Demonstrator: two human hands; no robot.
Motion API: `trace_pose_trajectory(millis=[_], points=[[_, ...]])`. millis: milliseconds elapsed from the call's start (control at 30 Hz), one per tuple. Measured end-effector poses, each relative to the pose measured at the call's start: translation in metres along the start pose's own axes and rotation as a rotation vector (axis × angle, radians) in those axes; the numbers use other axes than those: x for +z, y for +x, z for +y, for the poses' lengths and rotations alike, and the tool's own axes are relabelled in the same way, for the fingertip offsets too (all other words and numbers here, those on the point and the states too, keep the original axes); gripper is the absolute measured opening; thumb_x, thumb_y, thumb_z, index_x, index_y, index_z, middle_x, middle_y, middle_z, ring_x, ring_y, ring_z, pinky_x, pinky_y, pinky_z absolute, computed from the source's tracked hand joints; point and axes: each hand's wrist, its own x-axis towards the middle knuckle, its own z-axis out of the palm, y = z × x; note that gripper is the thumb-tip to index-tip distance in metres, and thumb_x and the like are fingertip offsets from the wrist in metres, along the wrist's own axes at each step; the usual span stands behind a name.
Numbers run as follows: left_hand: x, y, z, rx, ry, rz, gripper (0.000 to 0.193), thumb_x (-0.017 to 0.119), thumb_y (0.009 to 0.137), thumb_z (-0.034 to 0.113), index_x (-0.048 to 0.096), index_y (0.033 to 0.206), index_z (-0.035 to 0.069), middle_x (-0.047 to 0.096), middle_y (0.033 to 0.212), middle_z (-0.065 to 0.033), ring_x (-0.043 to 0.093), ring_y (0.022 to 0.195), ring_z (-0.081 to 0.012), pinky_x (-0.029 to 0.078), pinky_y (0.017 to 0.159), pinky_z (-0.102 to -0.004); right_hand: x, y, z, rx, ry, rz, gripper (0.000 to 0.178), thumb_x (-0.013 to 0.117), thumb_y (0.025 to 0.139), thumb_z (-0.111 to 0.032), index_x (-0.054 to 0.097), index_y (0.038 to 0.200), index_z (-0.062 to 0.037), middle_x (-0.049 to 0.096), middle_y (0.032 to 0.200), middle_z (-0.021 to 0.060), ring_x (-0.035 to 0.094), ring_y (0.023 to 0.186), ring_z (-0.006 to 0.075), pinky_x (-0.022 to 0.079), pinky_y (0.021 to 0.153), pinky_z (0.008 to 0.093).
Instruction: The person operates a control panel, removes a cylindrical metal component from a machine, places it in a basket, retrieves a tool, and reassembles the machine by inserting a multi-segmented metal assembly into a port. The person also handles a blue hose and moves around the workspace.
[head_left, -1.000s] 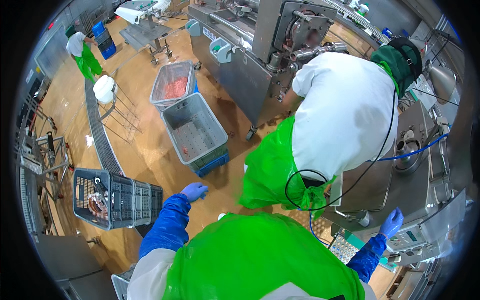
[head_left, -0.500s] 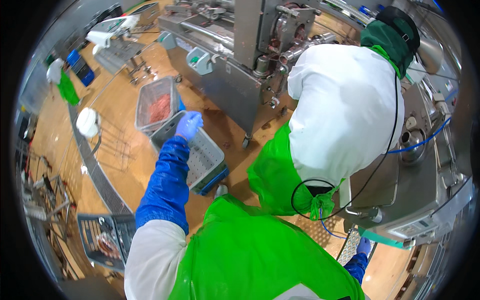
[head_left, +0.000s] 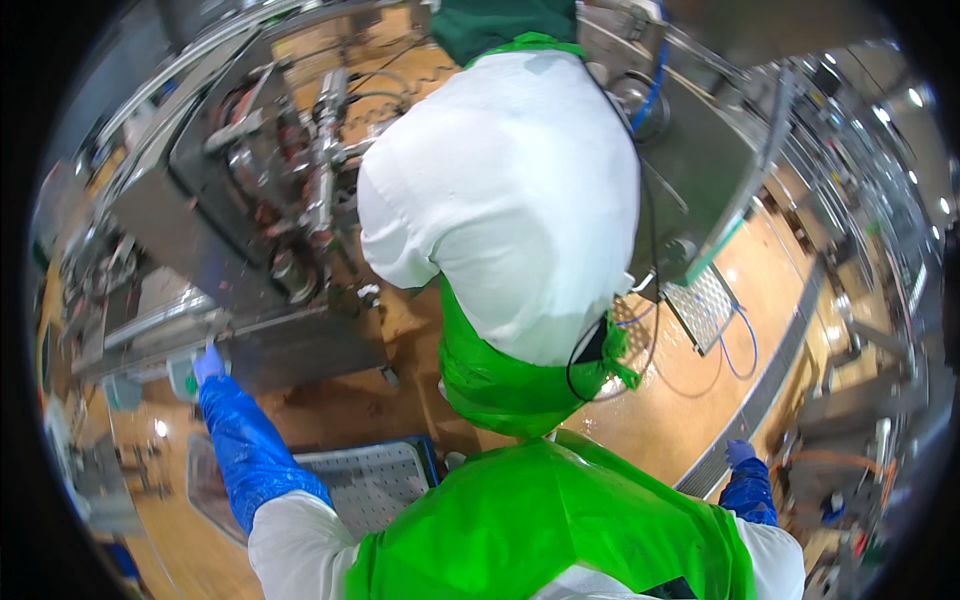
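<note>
My left hand (head_left: 209, 363), in a blue glove and blue sleeve cover, reaches out beside a small pale control box (head_left: 184, 378) with a green part on the side of a steel machine (head_left: 290, 355). Its fingers point up toward the machine, with nothing seen in them; whether they touch the box I cannot tell. Below my left forearm lies a grey perforated crate (head_left: 370, 478), partly hidden by my sleeve and apron. Out to my right side hangs my right hand (head_left: 740, 453), also gloved in blue, loosely open and holding nothing I can see.
Just ahead a co-worker (head_left: 530, 190) in a white top and green apron bends over, back toward me. A steel cabinet (head_left: 700, 170) stands at the right, with a perforated step (head_left: 700, 308) below. A floor drain (head_left: 740, 425) runs along the right.
My view has swung to the right. My left hand has left the perforated crate's rim and moved to the machine's control box. More of my right arm shows.
</note>
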Motion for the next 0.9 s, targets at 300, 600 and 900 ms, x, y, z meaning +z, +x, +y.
trace_pose_trajectory(millis=[300,600,900], points=[[-0.014,0.011,0.105,-0.842,-1.437,-0.137,0.040,0.060,0.094,0.040,0.056,0.118,0.009,0.058,0.092,-0.0084,0.057,0.062,-0.0203,0.046,0.045,-0.0376,0.025,-0.145,0.124,0.151,-0.064,-0.077,0.038,0.056,0.094,-0.041,0.059,0.116,-0.0091,0.067,0.097,0.0110,0.065,0.072,0.0273,0.051,0.052,0.0435],[-0.021,-0.163,0.062,-0.457,-1.997,-0.092,0.022,0.056,0.097,0.033,0.060,0.111,0.017,0.053,0.083,0.0063,0.040,0.058,-0.0073,0.035,0.055,-0.0259,0.070,-0.115,0.104,0.103,0.066,-0.227,0.032,0.049,0.097,-0.037,0.061,0.105,-0.0092,0.066,0.088,0.0102,0.064,0.068,0.0260,0.051,0.053,0.0443],[-0.095,-0.387,0.069,-0.436,-2.218,-0.063,0.012,0.052,0.101,0.027,0.054,0.104,0.016,0.056,0.080,0.0038,0.042,0.058,-0.0052,0.040,0.051,-0.0266,0.079,0.012,-0.041,0.003,0.229,-0.245,0.034,0.057,0.092,-0.036,0.057,0.119,-0.0136,0.066,0.096,0.0076,0.063,0.073,0.0243,0.047,0.051,0.0415]])
